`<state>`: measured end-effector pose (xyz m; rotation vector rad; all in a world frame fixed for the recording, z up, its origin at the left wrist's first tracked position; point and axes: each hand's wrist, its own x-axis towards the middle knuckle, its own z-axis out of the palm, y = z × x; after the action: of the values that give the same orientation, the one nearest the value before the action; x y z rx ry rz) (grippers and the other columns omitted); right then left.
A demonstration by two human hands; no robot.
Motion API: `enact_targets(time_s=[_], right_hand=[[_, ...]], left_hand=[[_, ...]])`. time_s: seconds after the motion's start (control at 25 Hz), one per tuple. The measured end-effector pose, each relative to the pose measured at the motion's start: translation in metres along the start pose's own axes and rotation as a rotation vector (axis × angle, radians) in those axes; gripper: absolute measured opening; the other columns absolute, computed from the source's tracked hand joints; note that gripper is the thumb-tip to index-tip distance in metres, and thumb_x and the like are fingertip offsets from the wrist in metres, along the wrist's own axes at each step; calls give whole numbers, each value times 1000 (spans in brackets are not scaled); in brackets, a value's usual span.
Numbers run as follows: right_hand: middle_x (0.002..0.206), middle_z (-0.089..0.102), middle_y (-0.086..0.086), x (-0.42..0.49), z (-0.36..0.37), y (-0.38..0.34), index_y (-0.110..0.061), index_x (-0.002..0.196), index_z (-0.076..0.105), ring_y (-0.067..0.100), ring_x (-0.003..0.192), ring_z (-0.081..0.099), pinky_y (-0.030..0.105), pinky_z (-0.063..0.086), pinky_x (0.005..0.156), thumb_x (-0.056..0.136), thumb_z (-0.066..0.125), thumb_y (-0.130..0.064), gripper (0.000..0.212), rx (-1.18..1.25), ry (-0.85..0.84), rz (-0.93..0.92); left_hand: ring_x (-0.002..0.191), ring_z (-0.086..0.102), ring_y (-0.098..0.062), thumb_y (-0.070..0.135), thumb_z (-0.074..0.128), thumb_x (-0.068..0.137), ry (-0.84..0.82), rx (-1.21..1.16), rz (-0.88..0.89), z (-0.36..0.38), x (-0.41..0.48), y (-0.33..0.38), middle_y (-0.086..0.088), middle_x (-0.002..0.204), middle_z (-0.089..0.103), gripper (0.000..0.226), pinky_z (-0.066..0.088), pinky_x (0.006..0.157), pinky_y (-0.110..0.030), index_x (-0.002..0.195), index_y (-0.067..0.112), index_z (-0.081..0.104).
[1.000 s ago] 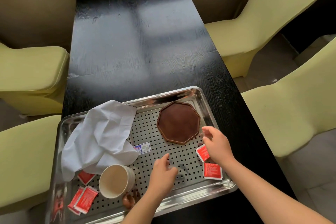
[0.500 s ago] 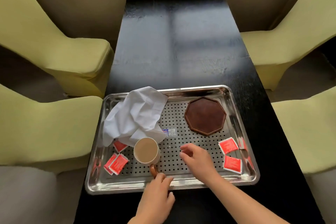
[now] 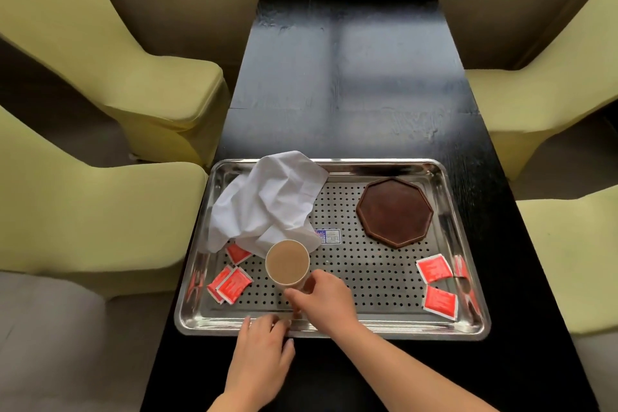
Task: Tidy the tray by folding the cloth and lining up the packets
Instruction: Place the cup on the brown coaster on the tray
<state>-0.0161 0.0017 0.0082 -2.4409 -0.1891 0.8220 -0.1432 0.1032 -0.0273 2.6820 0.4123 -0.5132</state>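
At the tray's (image 3: pixel 384 328) near edge, left of middle, my left hand (image 3: pixel 259 354) lies palm down. Its fingers are fairly straight, the tips rest on the rim, and it holds nothing. Just to its right my right hand (image 3: pixel 326 298) reaches over the rim, the forearm coming in from the lower right. Its thumb and fingers are curled round the near side of the cup (image 3: pixel 287 261), low down, gripping it. The cup stands upright left of the tray's middle, just beside the cloth's near fold.

The cloth (image 3: pixel 267 204) is white, crumpled and unfolded, heaped in the far left corner with one tip lapping over the far rim. The packets (image 3: pixel 234 284) are red squares, scattered at odd angles. One peeks from under the cloth's near edge, two overlap near the left edge, and two lie apart toward the near right corner.

Counting left to right:
- one cloth
- three packets on the left
- one cup
- one small blue-and-white sticker (image 3: pixel 329 236) at mid-tray
- one brown many-sided coaster (image 3: pixel 394 212) toward the far right corner
- two packets on the right, making five packets in all

The tray sits on a black table (image 3: pixel 351 77) with two yellow-green chairs (image 3: pixel 117 43) on either side.
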Motion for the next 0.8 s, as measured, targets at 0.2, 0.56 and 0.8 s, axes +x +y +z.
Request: enact_targets(time_s=[0.2, 0.56, 0.8], right_hand=[[80, 73, -1, 2, -1, -1, -22, 66, 59, 23, 81, 66, 33, 52, 72, 78, 57, -43, 24, -20, -18, 46], [67, 65, -6, -5, -39, 41, -22, 70, 60, 9, 66, 60, 27, 41, 54, 89, 59, -41, 27, -1, 94, 49], [67, 69, -1, 5, -99, 75, -17, 73, 64, 19, 69, 66, 34, 50, 63, 90, 62, -37, 27, 59, 254, 106]], left_hand=[[109, 53, -12, 41, 42, 98, 78, -185, -152, 1, 16, 2, 12, 110, 56, 30, 34, 102, -32, 117, 31, 63], [114, 44, -13, 43, 45, 97, 110, -150, -267, 7, 36, -2, 8, 123, 48, 39, 37, 100, -33, 134, 32, 53], [132, 32, -18, 50, 40, 96, 76, -44, -238, 16, 40, -1, 1, 144, 37, 50, 34, 105, -41, 145, 39, 37]])
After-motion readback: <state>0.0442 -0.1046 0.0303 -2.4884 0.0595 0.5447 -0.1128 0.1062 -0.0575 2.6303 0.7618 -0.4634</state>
